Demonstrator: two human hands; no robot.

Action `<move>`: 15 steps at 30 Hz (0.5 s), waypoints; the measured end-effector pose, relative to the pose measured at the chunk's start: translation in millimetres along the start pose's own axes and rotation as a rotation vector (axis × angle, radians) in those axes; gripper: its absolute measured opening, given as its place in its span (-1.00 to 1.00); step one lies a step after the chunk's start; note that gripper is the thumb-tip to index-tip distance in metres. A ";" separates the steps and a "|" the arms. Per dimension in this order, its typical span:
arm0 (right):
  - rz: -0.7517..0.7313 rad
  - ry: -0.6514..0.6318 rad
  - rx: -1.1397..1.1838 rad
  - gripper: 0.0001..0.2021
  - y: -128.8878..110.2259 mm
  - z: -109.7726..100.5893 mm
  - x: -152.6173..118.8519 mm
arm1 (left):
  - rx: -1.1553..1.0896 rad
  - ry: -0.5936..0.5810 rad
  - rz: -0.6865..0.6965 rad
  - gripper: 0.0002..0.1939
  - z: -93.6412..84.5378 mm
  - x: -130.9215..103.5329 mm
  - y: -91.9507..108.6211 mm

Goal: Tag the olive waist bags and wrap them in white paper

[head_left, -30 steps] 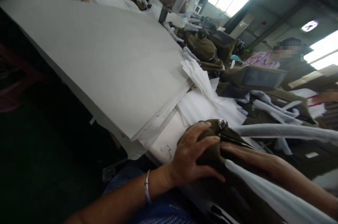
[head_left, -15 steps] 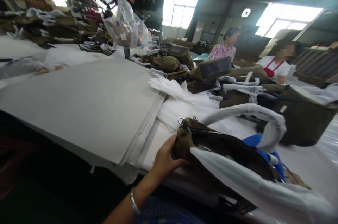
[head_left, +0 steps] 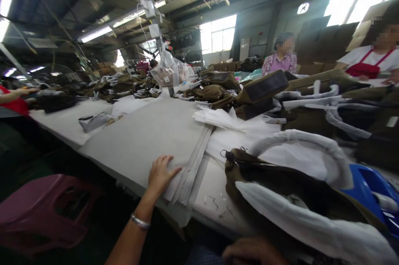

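Observation:
My left hand (head_left: 160, 175) rests at the near edge of a stack of large white paper sheets (head_left: 140, 136), thumb apart from the fingers and holding nothing. To its right stands an olive-green handbag (head_left: 233, 179), its zip open and its dark inside showing. White wrapping covers the bag's handles (head_left: 299, 215). My right hand (head_left: 254, 250) shows only in part at the bottom edge, blurred and dark, close to the bag's near side; its fingers are not clear.
A blue plastic holder (head_left: 368, 186) stands behind the bag. Thin white sheets (head_left: 224, 119) and more olive bags (head_left: 264, 88) lie beyond. A pink stool (head_left: 46, 211) is at lower left. Two people work across the table; another person's arm (head_left: 18, 92) shows at far left.
My left hand has let go of the handbag's end and moved left onto the paper stack. My right hand has come into view at the bottom. The view has swung left.

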State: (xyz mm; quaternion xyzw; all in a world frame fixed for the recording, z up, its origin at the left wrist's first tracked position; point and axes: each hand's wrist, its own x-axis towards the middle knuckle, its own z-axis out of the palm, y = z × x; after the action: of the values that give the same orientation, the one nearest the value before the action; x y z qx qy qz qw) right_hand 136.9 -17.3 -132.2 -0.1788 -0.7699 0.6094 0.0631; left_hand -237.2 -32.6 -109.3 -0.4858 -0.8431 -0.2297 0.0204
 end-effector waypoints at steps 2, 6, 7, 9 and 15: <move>-0.043 0.027 0.056 -0.68 -11.8 1.7 12.9 | 0.000 -0.031 -0.006 -0.52 0.4 6.7 -3.9; -0.060 0.144 0.344 -0.66 -26.4 12.2 41.1 | -0.039 -0.081 -0.020 -0.65 -2.1 13.4 -2.9; -0.070 0.181 0.429 -0.63 -25.6 15.0 49.6 | -0.050 -0.088 -0.030 -0.67 -3.5 15.0 -3.1; -0.098 0.263 0.573 -0.56 -19.6 19.4 66.9 | -0.071 -0.090 -0.048 -0.70 -7.0 19.5 -5.1; -0.098 0.463 0.856 -0.33 -2.0 21.7 106.7 | -0.136 -0.091 -0.016 -0.60 -24.1 32.0 -9.2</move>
State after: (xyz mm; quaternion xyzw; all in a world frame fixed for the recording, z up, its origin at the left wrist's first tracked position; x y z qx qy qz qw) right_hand 30.7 0.0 -148.6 -0.2312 -0.4235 0.8117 0.3291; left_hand -266.2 -20.4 -82.9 -0.4892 -0.8295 -0.2642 -0.0531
